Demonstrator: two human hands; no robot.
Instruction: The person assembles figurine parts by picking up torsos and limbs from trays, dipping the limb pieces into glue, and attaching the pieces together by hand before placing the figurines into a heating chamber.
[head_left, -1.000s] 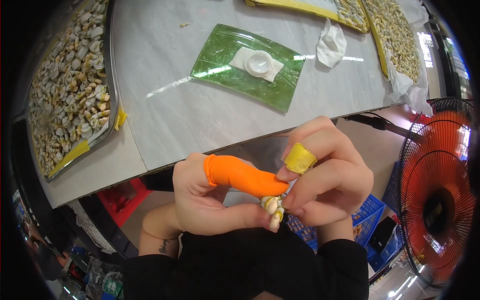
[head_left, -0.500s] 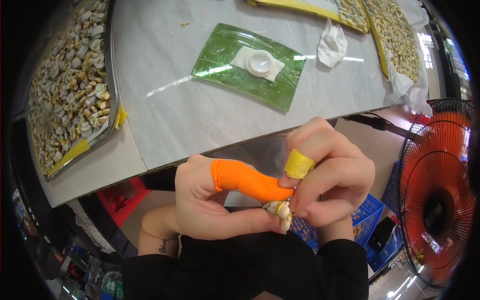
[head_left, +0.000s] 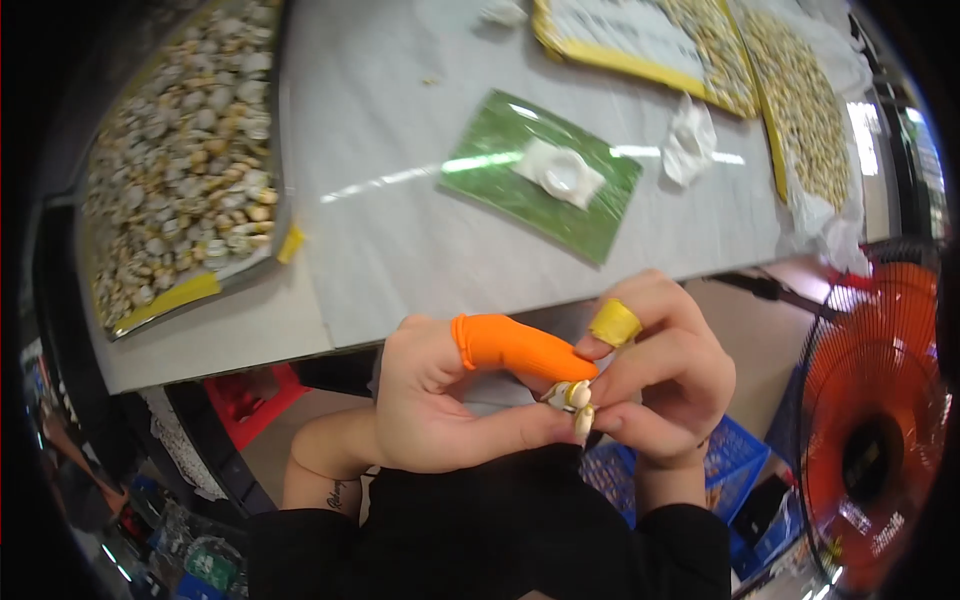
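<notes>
A small cream-and-white figurine-like piece with yellowish bands [head_left: 574, 396] is pinched between the thumb and index finger of my left hand [head_left: 425, 405]. An orange finger cot [head_left: 520, 345] covers that index finger. My right hand [head_left: 668, 375] meets it from the other side, its fingertips closed against the piece and the tip of the orange cot. Yellow tape [head_left: 614, 323] wraps one right finger. Whether the right fingers hold anything separate is hidden. Both hands are in front of my body, below the table edge.
On the table [head_left: 390, 270] lies a green sheet [head_left: 480, 170] carrying a small round white dish [head_left: 563, 178] on white material. Trays of many small pieces stand left [head_left: 190, 180] and right [head_left: 800, 110]. Crumpled tissue [head_left: 689, 145] lies nearby. An orange fan [head_left: 880, 400] stands at right.
The view has shifted, so the table and trays appear lower and further right. Both hands stay together around the small piece, with only slight finger movement.
</notes>
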